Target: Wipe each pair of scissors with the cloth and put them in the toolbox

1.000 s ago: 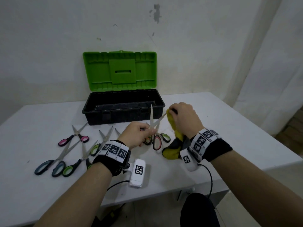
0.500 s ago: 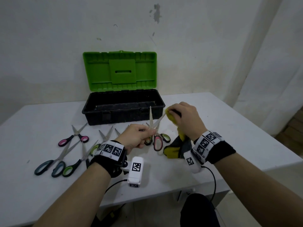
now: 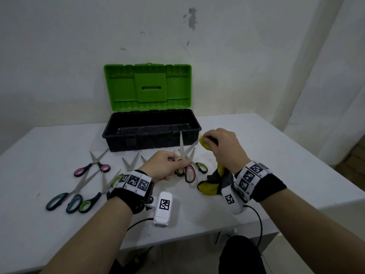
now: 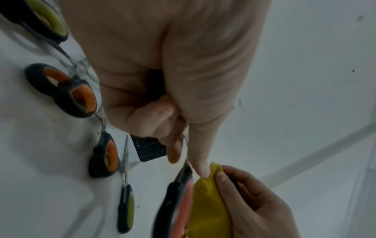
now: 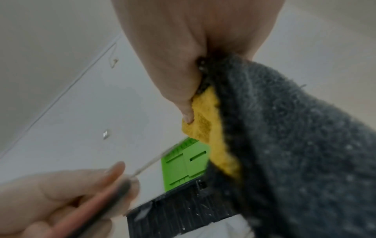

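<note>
My left hand point(image 3: 174, 162) grips the red-handled scissors point(image 3: 190, 174) just above the table; their blades are spread, one pointing straight up. My right hand point(image 3: 207, 139) pinches the yellow-and-grey cloth point(image 3: 212, 184) around the tip of the other blade, and the rest of the cloth hangs down to the table. The left wrist view shows the red handle point(image 4: 179, 207) beside the yellow cloth point(image 4: 209, 201). In the right wrist view my thumb presses the cloth point(image 5: 205, 122). The black toolbox point(image 3: 118, 135) stands open behind, its green lid point(image 3: 148, 88) upright.
Several more scissors lie on the white table point(image 3: 276, 155): a pink-handled pair point(image 3: 91, 167), a teal pair point(image 3: 65, 200) and a green pair point(image 3: 88, 202) on the left, orange-handled ones point(image 4: 77, 96) under my left hand. A wall stands right behind the toolbox.
My right wrist has swung a little to the right while the cloth stays pinched on the blade. My left hand has dipped slightly with the scissors.
</note>
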Demonstrator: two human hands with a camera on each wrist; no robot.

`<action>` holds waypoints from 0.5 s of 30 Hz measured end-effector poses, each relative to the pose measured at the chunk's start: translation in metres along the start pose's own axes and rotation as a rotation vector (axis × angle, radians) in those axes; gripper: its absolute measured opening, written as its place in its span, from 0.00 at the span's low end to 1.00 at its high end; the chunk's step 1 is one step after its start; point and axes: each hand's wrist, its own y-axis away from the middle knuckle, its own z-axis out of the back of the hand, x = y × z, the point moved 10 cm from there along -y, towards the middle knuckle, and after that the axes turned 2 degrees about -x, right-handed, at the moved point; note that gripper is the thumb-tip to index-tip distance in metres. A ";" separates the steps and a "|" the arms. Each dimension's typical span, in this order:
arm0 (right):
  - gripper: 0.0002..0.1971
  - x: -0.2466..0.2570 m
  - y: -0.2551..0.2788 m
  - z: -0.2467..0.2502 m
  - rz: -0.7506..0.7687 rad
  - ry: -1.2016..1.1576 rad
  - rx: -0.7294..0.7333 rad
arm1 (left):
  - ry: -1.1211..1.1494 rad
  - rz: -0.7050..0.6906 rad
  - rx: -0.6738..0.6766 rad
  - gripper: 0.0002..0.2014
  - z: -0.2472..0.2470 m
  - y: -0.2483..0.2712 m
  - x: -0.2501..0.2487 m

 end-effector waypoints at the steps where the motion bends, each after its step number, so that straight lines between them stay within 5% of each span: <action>1: 0.07 0.003 0.000 0.003 0.010 -0.020 -0.015 | 0.015 0.023 0.008 0.08 0.001 0.000 0.001; 5: 0.07 0.015 0.005 0.011 0.046 -0.069 -0.045 | 0.098 0.103 -0.016 0.10 0.007 -0.003 0.008; 15: 0.07 0.048 0.014 -0.002 0.136 -0.063 0.061 | 0.231 -0.037 0.001 0.07 0.009 0.003 -0.011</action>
